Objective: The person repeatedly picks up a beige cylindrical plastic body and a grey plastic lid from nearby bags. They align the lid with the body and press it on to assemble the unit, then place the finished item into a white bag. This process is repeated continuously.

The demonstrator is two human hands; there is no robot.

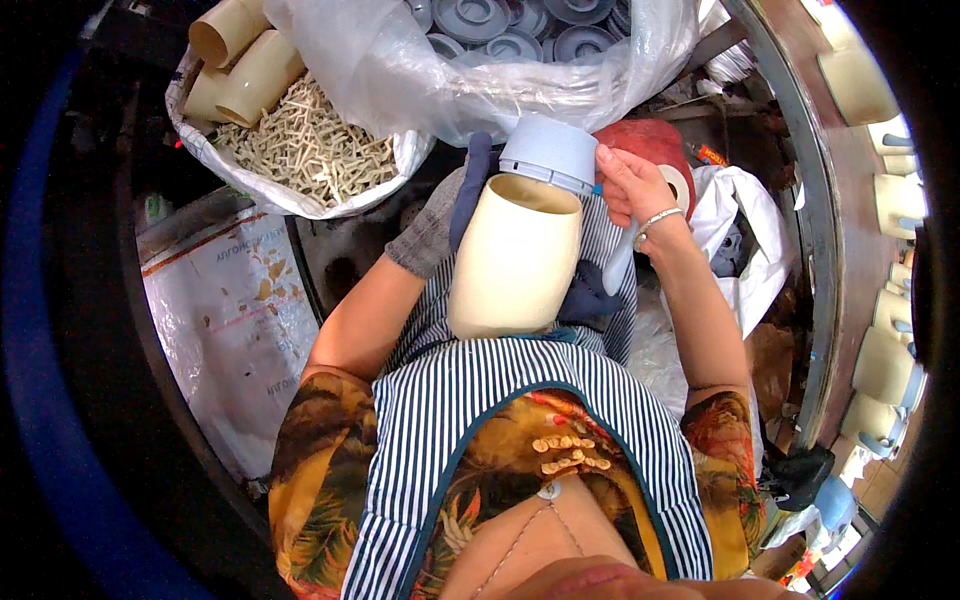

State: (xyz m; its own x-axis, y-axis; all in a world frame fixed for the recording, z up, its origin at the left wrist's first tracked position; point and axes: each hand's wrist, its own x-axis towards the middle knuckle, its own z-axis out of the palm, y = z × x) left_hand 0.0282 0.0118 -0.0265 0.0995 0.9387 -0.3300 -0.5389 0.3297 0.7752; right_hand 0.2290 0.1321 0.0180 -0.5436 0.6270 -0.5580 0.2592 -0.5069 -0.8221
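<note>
A cream plastic jug body (pixel 512 258) stands upright on my lap, its open mouth facing away from me. My left hand (pixel 437 222), in a grey and blue glove, grips the jug's left side near the rim. A pale blue-grey round lid (pixel 550 152) sits tilted at the far rim of the jug. My bare right hand (pixel 630 185) holds that lid from the right, with a bracelet on the wrist. A pale handle-like part (pixel 618 262) shows under my right wrist, beside the jug.
A clear plastic bag (pixel 480 70) of blue-grey lids lies ahead. A white sack (pixel 300 150) of small cream parts and cream jug bodies (pixel 240 60) sits at the far left. Finished jugs (pixel 885 370) line a curved bench on the right. A printed sack (pixel 235 330) lies at the left.
</note>
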